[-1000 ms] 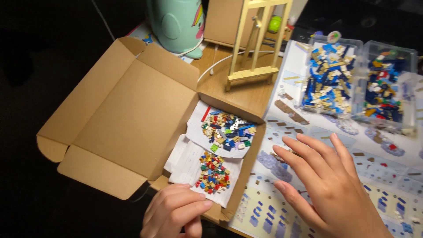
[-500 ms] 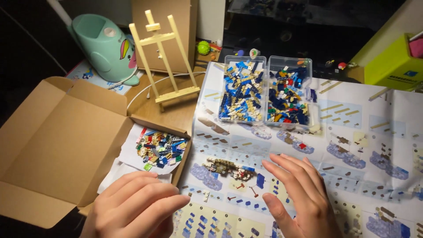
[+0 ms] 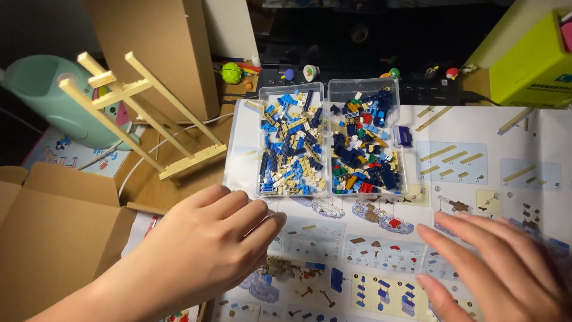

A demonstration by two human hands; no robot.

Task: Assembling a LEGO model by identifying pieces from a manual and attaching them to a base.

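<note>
My left hand [image 3: 205, 244] hovers palm down over the left edge of a large printed instruction sheet [image 3: 476, 155], fingers together and slightly curled, holding nothing. My right hand [image 3: 500, 274] lies flat at the lower right of the sheet with its fingers spread and empty. Just beyond both hands stand two clear plastic trays: the left tray [image 3: 291, 143] holds blue, tan and white small bricks, the right tray [image 3: 364, 143] holds dark blue and mixed-colour ones. A small partly built brick model [image 3: 292, 271] rests on the sheet below my left fingertips.
An open cardboard box [image 3: 53, 226] lies at the left. A small wooden easel [image 3: 143, 113] stands behind it, next to a mint-green rounded appliance [image 3: 42, 89] and an upright cardboard panel [image 3: 161, 48]. A yellow-green box [image 3: 530, 59] sits at the far right. Small toys line the dark back edge.
The view has swung right and closer to the trays. My left hand has left the cardboard box and moved right onto the sheet; my right hand has slid to the lower right.
</note>
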